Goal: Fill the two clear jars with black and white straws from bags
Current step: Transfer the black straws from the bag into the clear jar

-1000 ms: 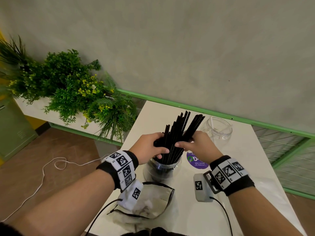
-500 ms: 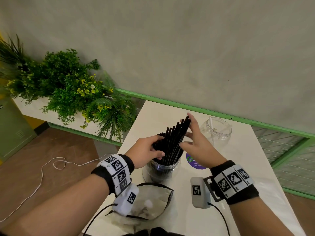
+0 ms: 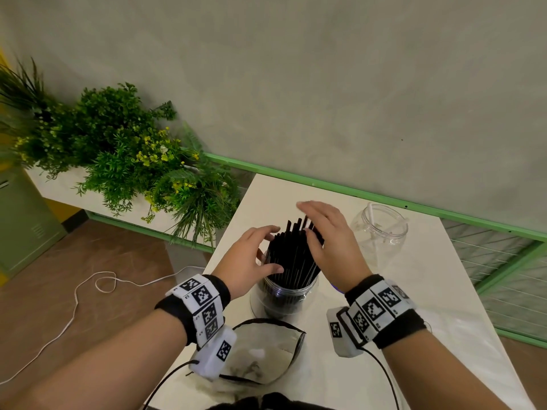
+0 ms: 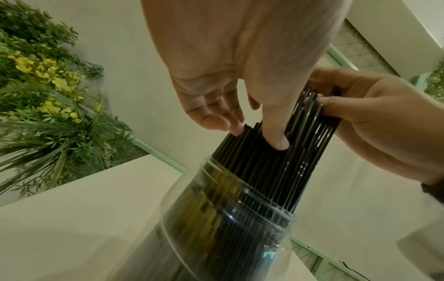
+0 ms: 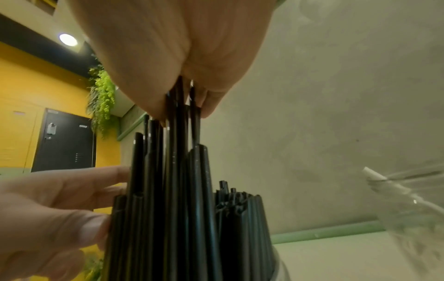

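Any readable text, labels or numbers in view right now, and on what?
No word or number reads clearly.
Black-and-white square marker tags on both wristbands: coded patterns; tiny characters beside them too small to read.
Purple round sticker on the white table: almost hidden behind the right wrist, unreadable.
Dark door: small plates, blurred.

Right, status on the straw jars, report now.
Left hand open, fingers against black straws. Right hand open, palm pressing straw tops. Near jar packed; far jar holds few white straws. Nothing blocking.
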Demonstrator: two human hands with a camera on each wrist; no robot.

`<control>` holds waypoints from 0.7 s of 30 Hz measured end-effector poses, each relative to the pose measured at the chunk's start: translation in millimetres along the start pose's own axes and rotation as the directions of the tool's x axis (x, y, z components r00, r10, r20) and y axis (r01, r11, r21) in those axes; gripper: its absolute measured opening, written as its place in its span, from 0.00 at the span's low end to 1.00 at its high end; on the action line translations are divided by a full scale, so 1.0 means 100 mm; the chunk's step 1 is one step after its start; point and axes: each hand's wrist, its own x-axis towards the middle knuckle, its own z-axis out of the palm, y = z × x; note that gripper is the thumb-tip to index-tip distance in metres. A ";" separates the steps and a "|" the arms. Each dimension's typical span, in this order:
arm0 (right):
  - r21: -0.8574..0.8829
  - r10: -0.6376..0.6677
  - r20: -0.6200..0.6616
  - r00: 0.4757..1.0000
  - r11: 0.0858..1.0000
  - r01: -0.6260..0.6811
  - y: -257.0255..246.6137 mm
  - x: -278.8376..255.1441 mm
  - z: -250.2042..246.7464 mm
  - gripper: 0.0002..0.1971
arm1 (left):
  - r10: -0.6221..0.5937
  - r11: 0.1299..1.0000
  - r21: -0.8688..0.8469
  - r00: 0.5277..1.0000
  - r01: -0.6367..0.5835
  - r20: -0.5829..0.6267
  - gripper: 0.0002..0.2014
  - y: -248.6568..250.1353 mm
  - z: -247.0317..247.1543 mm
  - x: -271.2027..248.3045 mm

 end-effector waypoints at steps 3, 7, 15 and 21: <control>-0.028 -0.056 -0.026 0.998 0.998 0.055 -0.01 0.01 0.01 0.25 | -0.023 1.000 -0.007 1.000 0.023 -0.006 0.34 -0.07 -0.02 -0.03; 0.049 0.027 0.031 0.999 0.998 -0.028 -0.07 0.03 0.05 0.27 | -0.046 0.999 -0.005 0.999 0.046 0.003 0.34 -0.12 -0.01 -0.03; 0.007 -0.049 0.116 0.992 0.999 0.048 -0.08 0.03 0.13 0.17 | -0.082 0.996 -0.017 0.996 0.083 0.046 0.35 -0.17 0.05 -0.02; -0.057 -0.056 0.082 0.995 0.997 0.060 0.04 -0.11 0.31 0.08 | -0.095 0.994 -0.045 0.994 0.097 0.050 0.37 -0.17 0.06 -0.06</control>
